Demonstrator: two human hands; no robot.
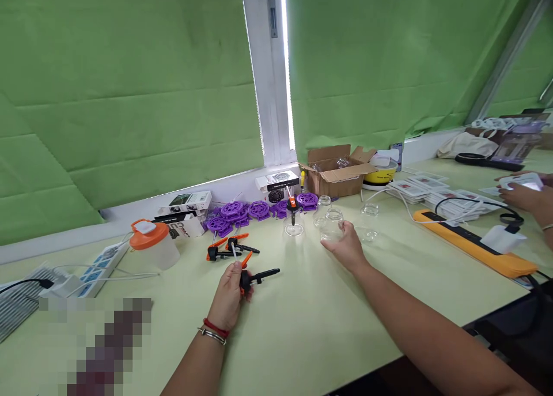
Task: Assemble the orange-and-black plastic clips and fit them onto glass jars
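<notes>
Nearest the camera, the right forearm (415, 321) is extended over the tabletop's (302, 338) front edge. Hands are held apart, both occupied: a black-and-orange nozzle piece (245, 281) is clamped in the left hand (230, 295), near mid-tabletop; a clear glass jar (334, 218) is gripped by the right hand (348, 249), farther toward the back edge. Whether it is lifted cannot be told. Risks, as judged: slippage, if smooth glass is gripped lightly; neighbouring jars (324, 204) knocked, being transparent and closely set; loose nozzle pieces (220, 254) caught by the left hand, being just beyond it.
</notes>
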